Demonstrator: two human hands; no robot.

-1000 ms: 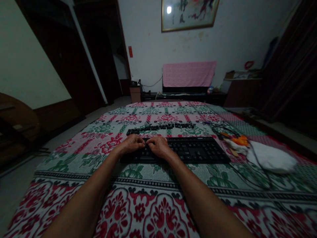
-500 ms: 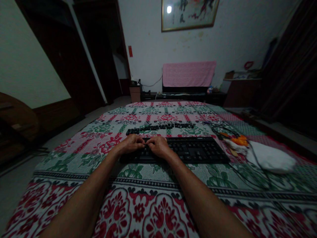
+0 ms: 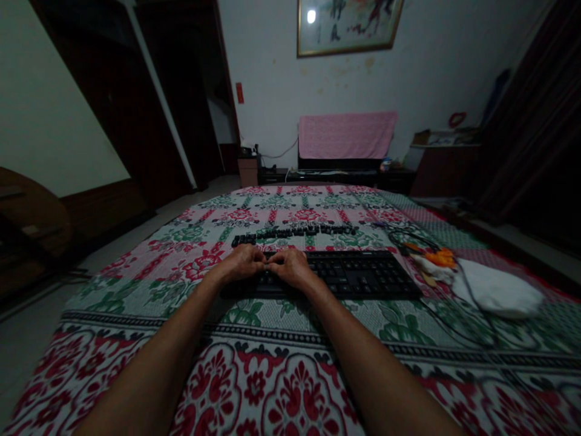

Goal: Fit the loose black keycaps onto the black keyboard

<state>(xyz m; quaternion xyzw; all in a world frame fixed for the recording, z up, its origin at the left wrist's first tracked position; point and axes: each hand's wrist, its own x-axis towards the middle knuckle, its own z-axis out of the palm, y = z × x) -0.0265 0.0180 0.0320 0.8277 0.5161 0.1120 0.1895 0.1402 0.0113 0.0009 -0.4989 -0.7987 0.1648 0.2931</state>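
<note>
A black keyboard (image 3: 358, 275) lies on a flowered cloth (image 3: 281, 375) over a table. My left hand (image 3: 242, 263) and my right hand (image 3: 290, 267) rest side by side on the keyboard's left end, fingers curled and pinched together where they meet. What the fingertips hold is hidden. Beyond the keyboard, a row of loose black keycaps (image 3: 295, 232) lies on the cloth.
A white cloth (image 3: 497, 290) with an orange item (image 3: 439, 257) and black cables (image 3: 454, 327) lies right of the keyboard. A cabinet with a pink cover (image 3: 345, 134) stands at the far wall. A dark doorway (image 3: 181, 109) is at the left.
My two hands have drawn slightly closer, the fingertips now meeting over the keyboard's left end. Nothing else has moved.
</note>
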